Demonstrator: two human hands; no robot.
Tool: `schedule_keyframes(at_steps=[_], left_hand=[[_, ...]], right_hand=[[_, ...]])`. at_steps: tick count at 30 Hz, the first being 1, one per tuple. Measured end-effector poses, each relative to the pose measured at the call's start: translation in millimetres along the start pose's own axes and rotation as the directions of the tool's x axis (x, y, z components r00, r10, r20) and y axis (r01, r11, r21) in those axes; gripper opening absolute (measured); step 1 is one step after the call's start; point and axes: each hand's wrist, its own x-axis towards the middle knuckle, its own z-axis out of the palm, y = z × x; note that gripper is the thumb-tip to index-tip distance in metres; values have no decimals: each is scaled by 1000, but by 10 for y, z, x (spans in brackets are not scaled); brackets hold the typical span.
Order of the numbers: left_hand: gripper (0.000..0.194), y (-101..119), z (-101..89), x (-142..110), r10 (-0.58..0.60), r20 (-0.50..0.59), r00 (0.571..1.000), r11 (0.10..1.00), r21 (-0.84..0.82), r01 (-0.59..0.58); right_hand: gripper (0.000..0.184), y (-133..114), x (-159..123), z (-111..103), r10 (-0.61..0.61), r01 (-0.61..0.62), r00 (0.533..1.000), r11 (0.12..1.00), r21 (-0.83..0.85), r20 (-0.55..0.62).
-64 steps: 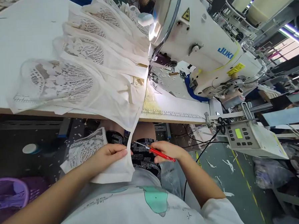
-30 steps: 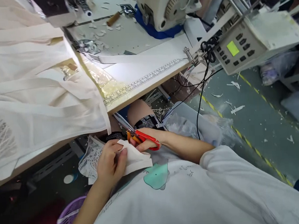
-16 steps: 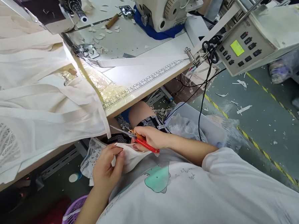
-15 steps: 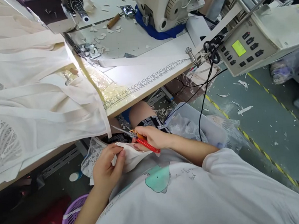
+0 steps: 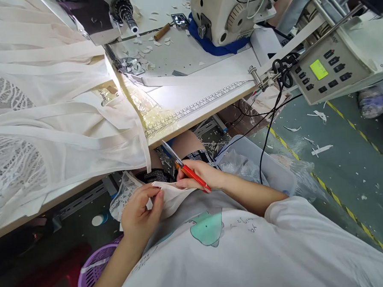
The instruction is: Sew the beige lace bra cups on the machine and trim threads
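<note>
My left hand point(image 5: 143, 210) pinches the edge of a white piece of fabric point(image 5: 174, 199) between thumb and fingers, low over my lap. Lace that seems to belong to the same piece hangs beside the wrist. In my right hand point(image 5: 201, 174) is a pair of red-handled scissors point(image 5: 193, 176), its blades pointing up and left toward the table edge. The right fingertips also touch the fabric's right part. White garments with lace panels point(image 5: 66, 145) are spread over the table on the left, one strap hanging over the edge.
A sewing machine point(image 5: 223, 19) stands at the back, with a wooden-handled tool point(image 5: 162, 32) and fabric scraps nearby. A printed ruler point(image 5: 202, 104) runs along the table edge. At right are a control box point(image 5: 332, 67) and hanging cables; below, a plastic bin point(image 5: 278, 173) and a purple basket point(image 5: 95, 266).
The scissors have turned in my right hand, so the blades point more upward, away from the fabric. My left hand keeps its pinch. The whole view has shifted slightly.
</note>
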Motion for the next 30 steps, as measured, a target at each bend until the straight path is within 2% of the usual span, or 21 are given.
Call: schedule_keyframes(at_steps=[3,5,8,11,14,16,19,23,26,30], left_hand=[[9,19,3,-23,-37,20,999,999,27,36],[6,23,24,-40,-70,52,996,997,24,69],[6,23,74,-60,-69,137,988,995,-62,78],[6,39,112,-63,-51,182,982,988,-134,76],[3,55,117,-56,-39,143,989,993,-106,55],[3,53,114,-56,-61,109,992,995,-75,69],[4,41,132,-64,-89,64,994,993,-69,93],[5,43,199,-92,-56,91,994,986,-155,69],[10,45,232,-121,-187,115,976,962,-180,205],[17,32,231,-141,-384,146,912,888,-210,408]], right_hand=[[31,-58,55,-37,118,-99,990,973,-209,82],[33,-88,92,-26,185,-138,979,906,-399,81],[26,-72,124,40,218,-166,976,797,-581,20],[27,-14,133,90,167,-181,982,733,-656,-85],[23,-1,137,70,176,-216,976,737,-640,-126],[19,-25,139,33,229,-221,971,776,-590,-63],[28,-45,135,-1,272,-224,962,810,-542,10],[27,30,126,23,254,-252,964,770,-587,-80],[25,105,108,34,224,-257,966,801,-541,-126],[30,166,38,-6,226,-275,960,867,-416,-164]])
